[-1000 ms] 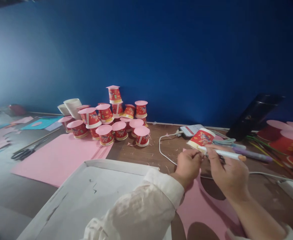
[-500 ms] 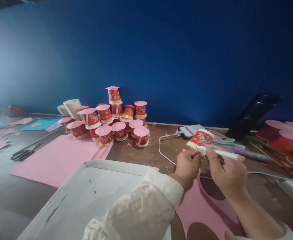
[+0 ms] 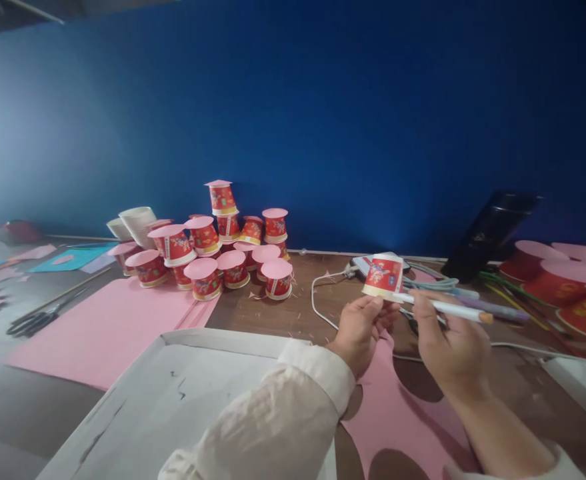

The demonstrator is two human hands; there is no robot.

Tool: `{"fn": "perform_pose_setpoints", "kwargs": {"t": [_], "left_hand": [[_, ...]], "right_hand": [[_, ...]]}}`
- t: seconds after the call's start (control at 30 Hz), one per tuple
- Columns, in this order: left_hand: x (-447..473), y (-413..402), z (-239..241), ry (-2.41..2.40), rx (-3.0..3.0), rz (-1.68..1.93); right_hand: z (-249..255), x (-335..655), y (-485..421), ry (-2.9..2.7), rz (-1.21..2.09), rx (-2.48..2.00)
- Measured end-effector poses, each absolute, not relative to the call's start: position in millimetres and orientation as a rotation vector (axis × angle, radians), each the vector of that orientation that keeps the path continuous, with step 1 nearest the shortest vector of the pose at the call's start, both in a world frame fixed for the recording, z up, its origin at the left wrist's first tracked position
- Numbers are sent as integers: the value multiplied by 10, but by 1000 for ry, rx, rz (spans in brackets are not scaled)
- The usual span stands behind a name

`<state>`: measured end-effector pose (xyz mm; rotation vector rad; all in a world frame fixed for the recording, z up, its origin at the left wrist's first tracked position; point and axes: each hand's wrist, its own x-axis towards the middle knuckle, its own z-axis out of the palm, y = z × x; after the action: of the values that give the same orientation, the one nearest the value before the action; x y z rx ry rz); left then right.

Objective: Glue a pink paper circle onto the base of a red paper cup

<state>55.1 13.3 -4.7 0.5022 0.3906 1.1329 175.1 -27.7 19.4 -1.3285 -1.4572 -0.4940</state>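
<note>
A red printed paper cup (image 3: 383, 275) is in my left hand (image 3: 360, 333), whose fingers close on its pale lower edge. The cup is nearly upright, its wider end down. My right hand (image 3: 455, 343) grips a white pen (image 3: 447, 307) with a brownish end, and its other end reaches the cup's lower edge. Whether the tip touches the cup I cannot tell. Under both hands lies a pink paper sheet (image 3: 397, 427) with round cut-outs. Just behind the cup a phone (image 3: 359, 265) is partly hidden.
Several red cups with pink paper discs (image 3: 205, 279) stand stacked left of centre, near white cups (image 3: 138, 223). Scissors (image 3: 35, 321), pink sheets (image 3: 107, 327) and a white box tray (image 3: 173, 400) lie left. A black bottle (image 3: 490, 230) and larger red cups (image 3: 585, 313) are right.
My left hand has turned the cup from a slant to nearly upright and moved slightly left. The pen stays in my right hand beside it. The whole view has shifted a little.
</note>
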Motion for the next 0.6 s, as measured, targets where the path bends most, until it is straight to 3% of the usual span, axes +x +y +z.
{"fn": "perform_pose_setpoints", "kwargs": {"t": [0.6], "left_hand": [[574,135,-60,426,572,1131]], "right_hand": [[225,1719,-273,-1551,-556,-1314]]}}
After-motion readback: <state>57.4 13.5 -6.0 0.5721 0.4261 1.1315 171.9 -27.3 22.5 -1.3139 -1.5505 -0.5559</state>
